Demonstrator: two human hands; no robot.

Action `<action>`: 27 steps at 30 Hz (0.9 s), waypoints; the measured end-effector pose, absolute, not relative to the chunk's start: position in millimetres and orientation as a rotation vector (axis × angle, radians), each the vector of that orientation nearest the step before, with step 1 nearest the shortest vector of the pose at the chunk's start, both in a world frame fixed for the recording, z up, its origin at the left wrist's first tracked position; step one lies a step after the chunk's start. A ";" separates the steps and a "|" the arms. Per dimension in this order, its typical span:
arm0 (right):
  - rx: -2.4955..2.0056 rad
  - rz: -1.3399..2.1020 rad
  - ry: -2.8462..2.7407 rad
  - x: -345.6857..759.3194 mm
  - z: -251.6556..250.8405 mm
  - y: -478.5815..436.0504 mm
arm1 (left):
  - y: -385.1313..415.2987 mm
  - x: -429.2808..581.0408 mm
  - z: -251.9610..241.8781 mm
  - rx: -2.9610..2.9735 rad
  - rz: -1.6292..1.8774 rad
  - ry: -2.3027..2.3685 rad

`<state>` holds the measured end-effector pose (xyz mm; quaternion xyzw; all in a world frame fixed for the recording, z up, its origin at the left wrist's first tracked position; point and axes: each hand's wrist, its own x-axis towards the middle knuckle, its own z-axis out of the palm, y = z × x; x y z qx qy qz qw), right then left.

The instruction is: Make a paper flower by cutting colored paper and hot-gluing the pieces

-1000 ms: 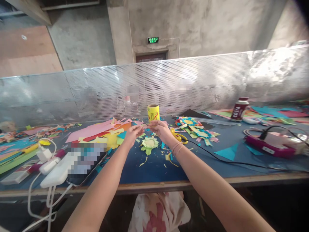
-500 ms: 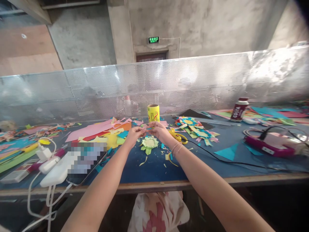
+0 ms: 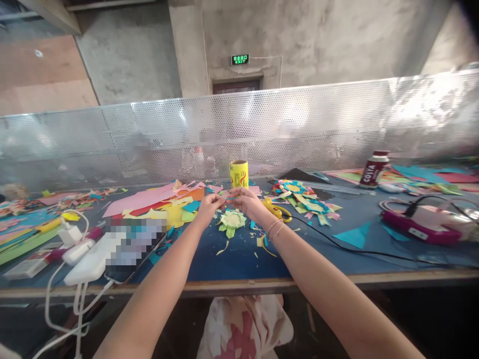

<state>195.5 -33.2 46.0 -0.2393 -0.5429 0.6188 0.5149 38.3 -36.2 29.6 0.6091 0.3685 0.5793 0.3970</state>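
Observation:
My left hand and my right hand meet above the middle of the table, fingertips pinched close together. Between them shows a small bluish piece of paper, partly hidden by the fingers. Just below the hands lies a pale green paper flower with leaf-like pieces at its lower edge. Behind the fingers a yellow cardboard roll stands upright. Beside my right wrist rests a yellow tool with a black cord, partly covered by the hand.
Coloured paper sheets and scraps spread to the left. A phone and white power bank lie at the front left. Multicoloured paper flowers, a maroon bottle and a purple power strip sit to the right. A perforated metal screen stands behind.
Both hands keep nearly the same pose, pinched together over the pale green flower. The whole view has shifted very slightly; nothing on the table has visibly moved.

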 end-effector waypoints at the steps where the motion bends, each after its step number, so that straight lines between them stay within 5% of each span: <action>1: -0.577 1.485 -1.309 195.8 46.1 -33.1 | -36.3 37.9 29.9 1.566 1.473 0.948; 27: -0.606 1.536 -1.332 199.2 42.9 -28.5 | -40.8 38.0 35.9 1.707 1.536 1.117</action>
